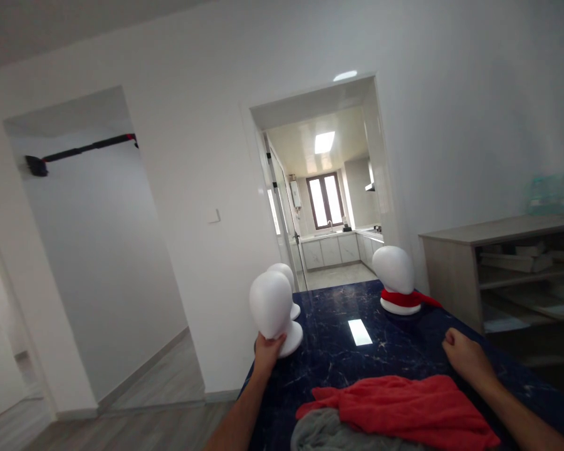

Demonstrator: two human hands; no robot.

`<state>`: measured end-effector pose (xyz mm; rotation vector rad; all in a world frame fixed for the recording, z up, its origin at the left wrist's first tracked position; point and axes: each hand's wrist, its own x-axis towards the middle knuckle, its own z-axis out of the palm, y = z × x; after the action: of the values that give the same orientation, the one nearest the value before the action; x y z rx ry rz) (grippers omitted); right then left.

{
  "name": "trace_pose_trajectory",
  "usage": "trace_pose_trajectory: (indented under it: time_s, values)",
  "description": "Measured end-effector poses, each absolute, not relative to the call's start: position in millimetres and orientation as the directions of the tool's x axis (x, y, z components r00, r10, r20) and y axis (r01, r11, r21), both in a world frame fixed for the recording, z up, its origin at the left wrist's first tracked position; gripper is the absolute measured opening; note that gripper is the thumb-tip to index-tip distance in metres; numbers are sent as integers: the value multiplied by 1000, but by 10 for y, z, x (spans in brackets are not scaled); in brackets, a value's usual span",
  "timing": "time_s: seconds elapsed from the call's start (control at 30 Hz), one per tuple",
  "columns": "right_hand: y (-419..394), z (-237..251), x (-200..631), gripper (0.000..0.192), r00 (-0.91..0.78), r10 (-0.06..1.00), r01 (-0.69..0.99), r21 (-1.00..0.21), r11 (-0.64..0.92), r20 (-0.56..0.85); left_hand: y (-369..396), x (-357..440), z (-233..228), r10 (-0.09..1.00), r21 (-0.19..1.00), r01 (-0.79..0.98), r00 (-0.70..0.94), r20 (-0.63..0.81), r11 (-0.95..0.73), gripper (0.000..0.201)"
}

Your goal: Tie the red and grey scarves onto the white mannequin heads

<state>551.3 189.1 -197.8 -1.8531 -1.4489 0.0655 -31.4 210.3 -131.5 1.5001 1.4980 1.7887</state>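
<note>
Three white heads, and your left hand on the near one

Your left hand [267, 354] has the near head [269, 305] by the neck, at the left edge of the table [329, 360]. The thumb lies across the front; the fingers that pass behind are hidden, but the grip looks closed. Whether the base rests flat or is lifted a little, you cannot tell from here. Your right hand [458, 347] is curled into a fist by the right side of the table, with nothing seen in it.

The step in hand looks like steadying or placing that head. Any move of it calls for a firm neck hold and care for the rear head [282, 270] just behind it. Across the table, the right-hand head [393, 269] has a red band [400, 299] around its neck, one end sticking out to the side.

The tabletop is dark blue with pale veins and a bright reflection. Nearest you, a red cloth [404, 407] lies partly over a grey cloth [322, 432]. Beyond, a doorway opens on a kitchen [331, 250]; a shelf unit [451, 266] stands to the right.
</note>
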Motion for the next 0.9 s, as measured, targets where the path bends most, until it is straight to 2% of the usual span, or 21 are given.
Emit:
trace_pose_trajectory:
  time_s: [0.2, 0.67, 0.9]
  values:
    - [1897, -1968, 5513, 19, 369, 848, 793, -605, -73, 381, 2078, -586, -1392, 786, 895, 311, -440, 434, -320, 67]
    - [1780, -1805, 5400, 25, 390, 838, 779, -622, -79, 382, 2218, -535, -1385, 788, 885, 370, -436, 434, -283, 63]
    - [1715, -1700, 5308, 21, 400, 824, 795, -600, -93, 402, 1969, -440, -1555, 755, 847, 531, -558, 345, 5, 84]
